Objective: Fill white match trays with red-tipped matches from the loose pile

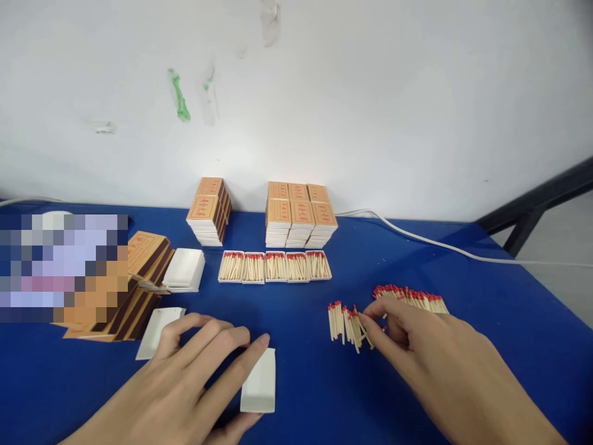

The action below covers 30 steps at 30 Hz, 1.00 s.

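Note:
My left hand (194, 377) lies on the blue table, its thumb and forefinger closed on an empty white matchbox tray (259, 384). Another white tray (155, 330) lies just beyond its knuckles. My right hand (426, 355) reaches left with fingers curled, its fingertips touching a small bunch of red-tipped matches (345, 321). A larger heap of matches (412, 298) lies just behind that hand.
Five filled trays (275, 266) stand in a row mid-table. Behind them are two stacks of closed matchboxes (299, 216) (209, 210). Orange-brown sleeves (139, 290) and a stack of white trays (185, 270) lie at the left. A white cable (440, 246) runs along the back.

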Each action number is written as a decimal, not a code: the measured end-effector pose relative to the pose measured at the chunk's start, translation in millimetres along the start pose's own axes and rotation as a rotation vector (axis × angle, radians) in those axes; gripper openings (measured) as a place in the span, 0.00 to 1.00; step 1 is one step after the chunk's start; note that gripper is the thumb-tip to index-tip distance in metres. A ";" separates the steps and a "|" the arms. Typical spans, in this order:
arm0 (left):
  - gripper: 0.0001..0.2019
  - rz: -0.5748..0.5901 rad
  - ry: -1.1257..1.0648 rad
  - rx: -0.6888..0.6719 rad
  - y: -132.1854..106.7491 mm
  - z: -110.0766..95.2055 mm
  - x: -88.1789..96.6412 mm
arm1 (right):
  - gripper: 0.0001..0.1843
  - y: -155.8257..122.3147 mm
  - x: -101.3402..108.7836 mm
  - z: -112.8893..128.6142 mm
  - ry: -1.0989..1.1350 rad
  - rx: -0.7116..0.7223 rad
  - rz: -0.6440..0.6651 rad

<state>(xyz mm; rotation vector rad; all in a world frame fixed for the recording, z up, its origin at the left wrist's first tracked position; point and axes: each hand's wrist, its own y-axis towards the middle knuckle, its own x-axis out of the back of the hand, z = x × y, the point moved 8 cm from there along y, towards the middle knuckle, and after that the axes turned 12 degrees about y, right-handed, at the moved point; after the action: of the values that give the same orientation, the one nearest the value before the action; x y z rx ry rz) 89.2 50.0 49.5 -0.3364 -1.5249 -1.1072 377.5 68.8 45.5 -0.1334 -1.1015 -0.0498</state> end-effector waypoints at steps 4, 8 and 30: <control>0.19 -0.010 0.007 -0.014 2.5 -2.0 3.6 | 0.25 -0.1 7.0 2.8 0.026 0.047 -0.036; 0.18 -0.010 0.004 -0.019 3.2 -1.9 6.9 | 0.32 0.2 15.7 -8.0 -0.127 -0.036 -0.072; 0.18 0.021 0.027 -0.084 9.1 -1.1 6.9 | 0.25 -1.6 2.9 -12.6 -0.070 -0.046 -0.032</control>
<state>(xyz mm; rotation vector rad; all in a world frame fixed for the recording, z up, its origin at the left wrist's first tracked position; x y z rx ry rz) 94.5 51.3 59.6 -0.3925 -1.4511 -1.1566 389.8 65.6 42.6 -0.1605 -1.1729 -0.0996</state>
